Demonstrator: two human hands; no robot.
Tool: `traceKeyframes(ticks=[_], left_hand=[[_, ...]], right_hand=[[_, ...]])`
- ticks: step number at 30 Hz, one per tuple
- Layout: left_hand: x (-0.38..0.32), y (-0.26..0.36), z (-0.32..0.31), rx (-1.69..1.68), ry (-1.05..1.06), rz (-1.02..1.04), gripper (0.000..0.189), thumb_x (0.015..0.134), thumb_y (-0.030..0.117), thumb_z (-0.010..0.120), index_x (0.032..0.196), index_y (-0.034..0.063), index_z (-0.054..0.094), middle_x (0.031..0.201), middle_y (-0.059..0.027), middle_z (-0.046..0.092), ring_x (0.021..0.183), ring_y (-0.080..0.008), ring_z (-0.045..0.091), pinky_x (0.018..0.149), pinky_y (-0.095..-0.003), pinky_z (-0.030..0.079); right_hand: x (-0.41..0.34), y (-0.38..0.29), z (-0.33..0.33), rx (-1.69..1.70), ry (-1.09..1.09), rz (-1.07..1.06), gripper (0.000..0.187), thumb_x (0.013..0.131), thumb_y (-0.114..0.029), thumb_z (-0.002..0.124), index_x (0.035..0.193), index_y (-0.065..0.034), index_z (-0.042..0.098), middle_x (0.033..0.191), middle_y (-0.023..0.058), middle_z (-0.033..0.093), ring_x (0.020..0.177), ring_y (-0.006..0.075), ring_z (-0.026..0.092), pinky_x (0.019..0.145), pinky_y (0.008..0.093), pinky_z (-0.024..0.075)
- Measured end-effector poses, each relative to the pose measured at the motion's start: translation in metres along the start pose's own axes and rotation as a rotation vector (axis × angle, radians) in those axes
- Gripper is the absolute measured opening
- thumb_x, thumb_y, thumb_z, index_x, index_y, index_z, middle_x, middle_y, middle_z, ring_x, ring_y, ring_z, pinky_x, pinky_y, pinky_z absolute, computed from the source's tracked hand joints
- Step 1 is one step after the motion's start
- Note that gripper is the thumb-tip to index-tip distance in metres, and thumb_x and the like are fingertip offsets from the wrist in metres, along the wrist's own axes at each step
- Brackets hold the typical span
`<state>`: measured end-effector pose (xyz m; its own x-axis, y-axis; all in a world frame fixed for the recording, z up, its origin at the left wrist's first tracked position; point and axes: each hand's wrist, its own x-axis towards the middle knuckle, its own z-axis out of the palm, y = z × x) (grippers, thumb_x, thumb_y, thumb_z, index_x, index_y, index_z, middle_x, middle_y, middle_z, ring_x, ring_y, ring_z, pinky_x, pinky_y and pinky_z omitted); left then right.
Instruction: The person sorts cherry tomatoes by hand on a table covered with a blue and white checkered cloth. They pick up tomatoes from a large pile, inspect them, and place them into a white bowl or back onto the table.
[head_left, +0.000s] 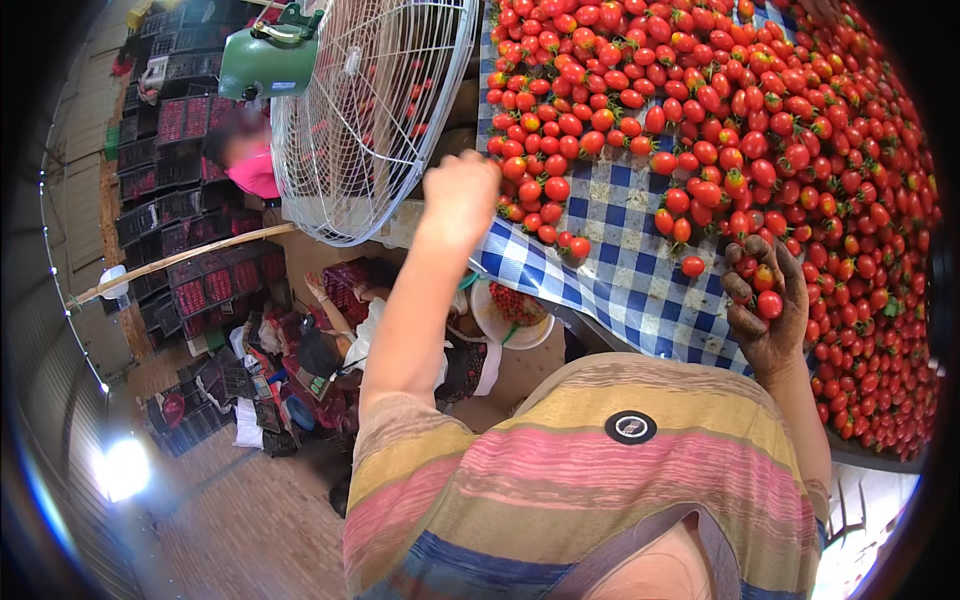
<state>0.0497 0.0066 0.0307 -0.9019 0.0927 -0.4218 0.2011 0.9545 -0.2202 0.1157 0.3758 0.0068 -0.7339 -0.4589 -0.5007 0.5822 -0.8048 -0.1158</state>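
My left hand (461, 187) is at the table's left edge beside a fan, its fingers curled and blurred. Whether it holds anything is hidden. Low over the right part of the table, my right hand (766, 304), dark with dirt, has its fingers bent around several red cherry tomatoes (769, 304). A large spread of cherry tomatoes (757, 172), many with green calyxes, covers much of the blue-and-white checked tablecloth (619, 199). One loose tomato (693, 265) lies just left of my right hand. A smaller group (555, 187) is right of my left hand.
A large caged fan (360, 112) with a green motor (268, 64) stands close to my left arm. Below the table edge is a white basin (536, 336) with small red fruit. A person in white (367, 341) and another in pink (255, 172) are near stacked black crates (176, 202).
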Motion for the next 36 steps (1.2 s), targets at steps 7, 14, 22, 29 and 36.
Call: traceKeyframes(ticks=[7, 14, 22, 29, 36], left_hand=[[0.056, 0.096, -0.015, -0.314, 0.557, 0.262, 0.066, 0.081, 0.05, 0.069, 0.137, 0.0191, 0.051, 0.145, -0.0162, 0.041, 0.137, -0.0403, 0.034, 0.106, -0.0572, 0.035], [0.02, 0.035, 0.012, -0.35, 0.133, -0.001, 0.082, 0.085, 0.053, 0.062, 0.151, 0.0164, 0.031, 0.155, -0.0161, 0.029, 0.143, -0.0381, 0.026, 0.11, -0.0595, 0.03], [0.09, 0.03, -0.042, -0.476, 0.595, 0.167, 0.033, 0.09, 0.023, 0.061, 0.117, 0.0038, 0.059, 0.105, -0.0158, 0.063, 0.101, -0.0341, 0.061, 0.086, -0.0447, 0.05], [0.129, 0.074, -0.039, -0.453, 0.411, 0.194, 0.02, 0.085, 0.02, 0.063, 0.098, 0.0046, 0.061, 0.088, -0.0161, 0.065, 0.088, -0.0359, 0.065, 0.076, -0.0495, 0.053], [0.077, 0.117, -0.097, -0.822, 0.436, 0.696, 0.046, 0.084, 0.04, 0.07, 0.113, 0.0039, 0.066, 0.103, -0.016, 0.067, 0.101, -0.0353, 0.062, 0.089, -0.0415, 0.051]], right_hand=[[0.002, -0.004, -0.001, -0.009, 0.075, -0.075, 0.032, 0.1, -0.033, 0.048, 0.111, -0.0041, 0.056, 0.106, 0.0108, 0.056, 0.074, 0.0151, 0.056, 0.035, 0.0169, 0.0351], [-0.005, -0.011, 0.003, 0.034, 0.13, -0.095, 0.03, 0.1, -0.032, 0.049, 0.11, -0.0045, 0.055, 0.104, 0.0097, 0.054, 0.077, 0.0147, 0.053, 0.035, 0.0166, 0.0334], [0.004, -0.005, 0.0, -0.061, 0.142, -0.041, 0.025, 0.097, -0.031, 0.055, 0.106, -0.0086, 0.058, 0.101, 0.0066, 0.059, 0.076, 0.0127, 0.057, 0.036, 0.0169, 0.0349], [0.003, -0.007, -0.006, -0.115, 0.22, -0.034, 0.038, 0.096, -0.035, 0.054, 0.122, -0.007, 0.056, 0.117, 0.0134, 0.061, 0.089, 0.0211, 0.064, 0.051, 0.0239, 0.0512], [0.007, 0.007, -0.011, 0.016, 0.162, 0.09, 0.048, 0.096, -0.042, 0.054, 0.132, -0.0114, 0.052, 0.134, 0.0156, 0.055, 0.114, 0.0326, 0.06, 0.062, 0.029, 0.0565]])
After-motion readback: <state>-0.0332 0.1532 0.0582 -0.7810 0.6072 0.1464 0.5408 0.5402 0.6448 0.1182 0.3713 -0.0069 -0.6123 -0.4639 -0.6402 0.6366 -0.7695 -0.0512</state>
